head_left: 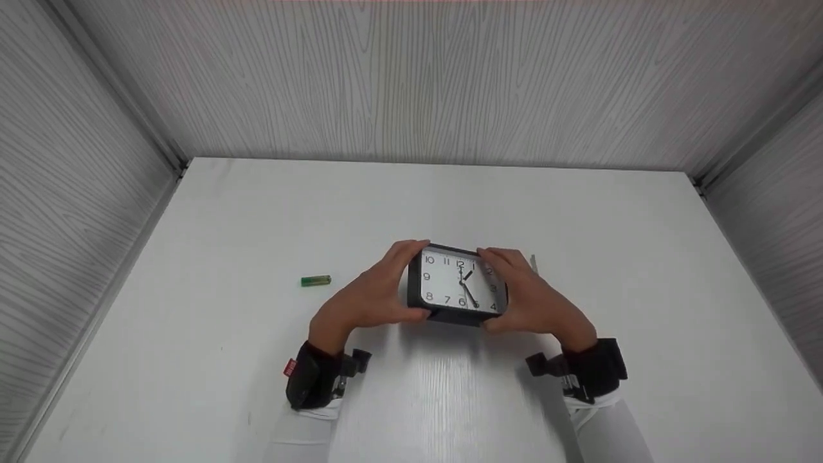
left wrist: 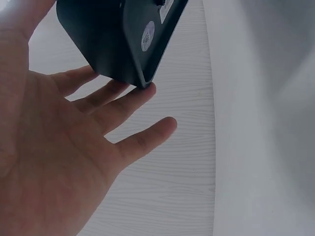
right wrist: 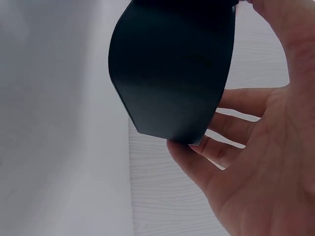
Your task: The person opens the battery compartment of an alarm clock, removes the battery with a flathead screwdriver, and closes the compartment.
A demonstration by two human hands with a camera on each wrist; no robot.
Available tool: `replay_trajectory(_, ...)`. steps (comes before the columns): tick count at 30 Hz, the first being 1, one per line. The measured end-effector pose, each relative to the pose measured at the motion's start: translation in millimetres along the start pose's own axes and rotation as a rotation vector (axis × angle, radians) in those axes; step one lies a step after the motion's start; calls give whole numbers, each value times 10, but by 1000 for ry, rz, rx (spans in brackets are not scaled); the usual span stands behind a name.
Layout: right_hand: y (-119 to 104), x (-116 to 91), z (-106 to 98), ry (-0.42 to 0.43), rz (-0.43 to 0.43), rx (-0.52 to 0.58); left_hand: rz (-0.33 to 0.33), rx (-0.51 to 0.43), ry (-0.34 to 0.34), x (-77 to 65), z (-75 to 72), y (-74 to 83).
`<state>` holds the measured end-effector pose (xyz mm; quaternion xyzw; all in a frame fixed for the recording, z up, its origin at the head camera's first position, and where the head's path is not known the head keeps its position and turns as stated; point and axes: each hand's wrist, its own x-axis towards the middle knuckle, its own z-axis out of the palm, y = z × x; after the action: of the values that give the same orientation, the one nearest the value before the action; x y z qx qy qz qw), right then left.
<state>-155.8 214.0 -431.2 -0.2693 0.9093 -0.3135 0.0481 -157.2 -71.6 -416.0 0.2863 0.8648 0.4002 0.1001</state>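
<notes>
A black square-cased alarm clock (head_left: 443,283) with a white dial is held between both hands over the white table, its face turned up toward the head camera and slightly tilted. My left hand (head_left: 370,297) grips its left side, thumb at the lower edge and fingers at the upper one. On the opposite side my right hand (head_left: 530,299) grips it the same way. The left wrist view shows part of the clock's back (left wrist: 135,44) with a round sticker. In the right wrist view the dark casing (right wrist: 170,73) rests against the fingers.
A green battery (head_left: 316,281) lies on the table (head_left: 212,257) left of the clock. Behind the right hand a thin grey item (head_left: 533,262) shows partly. Wood-grain panels stand at the back (head_left: 411,83) and both sides of the table.
</notes>
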Motion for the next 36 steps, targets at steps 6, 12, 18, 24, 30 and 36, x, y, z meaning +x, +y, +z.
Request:
replay_trajectory(6, 37, 27, 61, -22, 11, -53, -91, 75, -46, 12, 42, -30)
replay_trajectory(12, 70, 45, 130, -52, 28, -98, -152, 127, -101, 49, 122, -108)
replay_trajectory(18, 102, 70, 191, -68, 31, -130, -165, 158, -116, 72, 184, -170)
replay_trajectory(24, 118, 66, 216, -75, 37, -152, -176, 187, -137, 95, 230, -185)
replay_trajectory(30, 92, 57, 241, -102, 79, -157, -214, 213, -155, 101, 257, -187)
replay_trajectory(36, 79, 52, 250, -106, 86, -147, -247, 227, -172, 106, 274, -186)
